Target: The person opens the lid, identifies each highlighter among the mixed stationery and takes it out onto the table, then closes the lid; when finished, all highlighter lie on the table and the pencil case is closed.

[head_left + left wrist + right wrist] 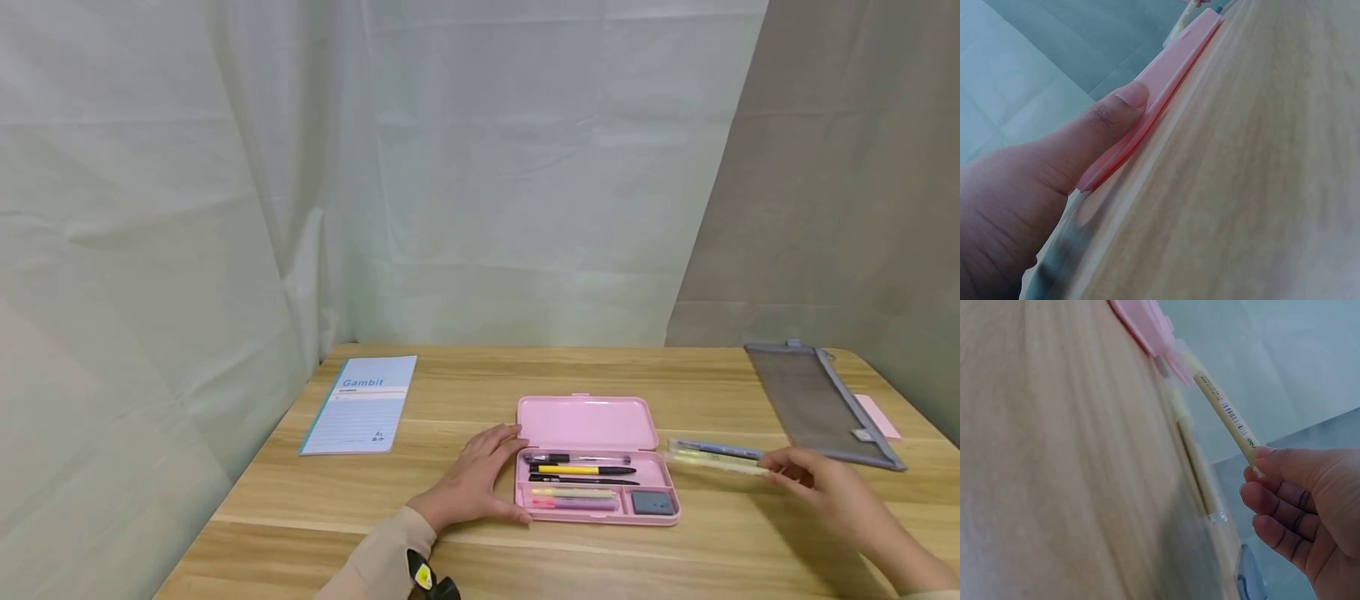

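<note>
An open pink pencil case point(587, 423) lies on the table, its lid folded back. My left hand point(480, 479) holds its left end, thumb at the front corner and fingers near the hinge; the thumb presses its side in the left wrist view. Inside are a clear black-capped pen point(577, 459), a yellow-and-black pen point(581, 470), a black pen point(583, 480), yellow and pink highlighters point(573, 503) and a dark block point(652, 502). My right hand point(1310, 500) pinches the end of a pale yellow highlighter point(1225, 412), raised off the table. Another pale highlighter point(1196, 462) lies beneath it.
A blue pen point(720, 450) lies right of the case. Beyond the right hand are a grey mesh zip pouch point(813, 400) and a pink slip point(877, 416). A light blue notebook point(360, 406) lies at the table's left. Curtains hang behind the wooden table point(465, 375).
</note>
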Motion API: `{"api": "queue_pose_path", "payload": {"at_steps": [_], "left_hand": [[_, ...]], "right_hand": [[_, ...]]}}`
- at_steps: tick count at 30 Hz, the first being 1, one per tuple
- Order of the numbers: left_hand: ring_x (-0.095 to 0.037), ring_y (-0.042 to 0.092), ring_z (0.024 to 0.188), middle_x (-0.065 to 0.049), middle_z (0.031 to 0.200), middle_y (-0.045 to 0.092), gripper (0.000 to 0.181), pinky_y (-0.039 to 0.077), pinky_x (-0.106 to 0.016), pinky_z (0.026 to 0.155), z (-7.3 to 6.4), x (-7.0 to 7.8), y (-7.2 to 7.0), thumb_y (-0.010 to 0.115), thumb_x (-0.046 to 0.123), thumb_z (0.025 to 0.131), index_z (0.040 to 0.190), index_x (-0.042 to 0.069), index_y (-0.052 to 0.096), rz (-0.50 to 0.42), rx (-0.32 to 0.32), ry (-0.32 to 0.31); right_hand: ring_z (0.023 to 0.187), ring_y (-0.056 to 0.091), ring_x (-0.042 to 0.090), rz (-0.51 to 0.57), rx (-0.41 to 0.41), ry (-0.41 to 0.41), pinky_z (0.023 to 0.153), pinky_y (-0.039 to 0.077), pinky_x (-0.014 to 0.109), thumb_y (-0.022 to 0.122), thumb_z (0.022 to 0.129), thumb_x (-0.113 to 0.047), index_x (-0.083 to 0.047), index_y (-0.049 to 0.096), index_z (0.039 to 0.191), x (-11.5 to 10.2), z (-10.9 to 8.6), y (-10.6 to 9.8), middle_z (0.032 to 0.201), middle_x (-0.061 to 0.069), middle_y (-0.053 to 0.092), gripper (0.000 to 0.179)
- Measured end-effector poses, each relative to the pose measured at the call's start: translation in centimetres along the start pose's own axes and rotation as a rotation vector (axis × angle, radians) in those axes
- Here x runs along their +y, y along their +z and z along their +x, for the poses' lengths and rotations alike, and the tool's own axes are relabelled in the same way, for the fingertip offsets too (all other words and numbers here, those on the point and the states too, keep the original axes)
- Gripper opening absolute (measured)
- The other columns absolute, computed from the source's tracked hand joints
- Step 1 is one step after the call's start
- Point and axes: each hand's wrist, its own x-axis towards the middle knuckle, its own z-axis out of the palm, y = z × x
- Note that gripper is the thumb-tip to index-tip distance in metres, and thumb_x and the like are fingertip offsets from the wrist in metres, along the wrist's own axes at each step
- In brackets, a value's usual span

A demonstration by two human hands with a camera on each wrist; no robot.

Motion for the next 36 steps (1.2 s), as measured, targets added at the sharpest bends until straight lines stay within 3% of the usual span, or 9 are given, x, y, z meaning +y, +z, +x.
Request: {"api": "queue_pose_path", "payload": {"at_steps": [13,20,27,36], "left_hand": [[-0.023,0.022,0.147,0.003,0.158,0.026,0.099,0.021,-0.049,0.121,0.1,0.1,0.0,0.076,0.067,0.064,0.145,0.023,0.039,0.010,-0.007,-0.007],[-0.026,0.024,0.146,0.000,0.158,0.028,0.099,0.022,-0.052,0.120,0.0,0.2,-0.1,0.078,0.064,0.064,0.144,0.021,0.040,0.009,0.005,0.011],[-0.025,0.023,0.147,0.001,0.158,0.026,0.099,0.021,-0.050,0.121,0.0,0.2,-0.2,0.077,0.065,0.064,0.145,0.022,0.040,0.005,-0.005,-0.001],[-0.024,0.022,0.147,0.002,0.158,0.026,0.099,0.021,-0.050,0.121,0.0,0.2,-0.2,0.077,0.065,0.064,0.145,0.022,0.040,0.014,-0.005,-0.004]], "right_hand": [[0.067,0.047,-0.014,-0.032,-0.031,0.060,0.054,0.039,0.007,0.073,0.081,-0.004,-0.008,0.069,0.084,1.2,-0.3,0.6,0.077,-0.028,0.060,0.006],[0.067,0.048,-0.015,-0.092,-0.058,0.072,0.055,0.043,0.011,0.073,0.083,-0.018,-0.013,0.069,0.084,1.7,-0.4,0.6,0.074,-0.010,0.066,0.007],[0.066,0.041,-0.013,-0.157,-0.080,0.062,0.054,0.040,0.016,0.077,0.077,-0.010,-0.019,0.067,0.082,2.1,-0.3,0.8,0.075,-0.022,0.059,0.014],[0.065,0.036,-0.011,-0.165,-0.075,0.042,0.052,0.035,0.018,0.077,0.076,-0.008,-0.019,0.066,0.081,2.2,-0.2,1.0,0.073,-0.024,0.052,0.016]]}}
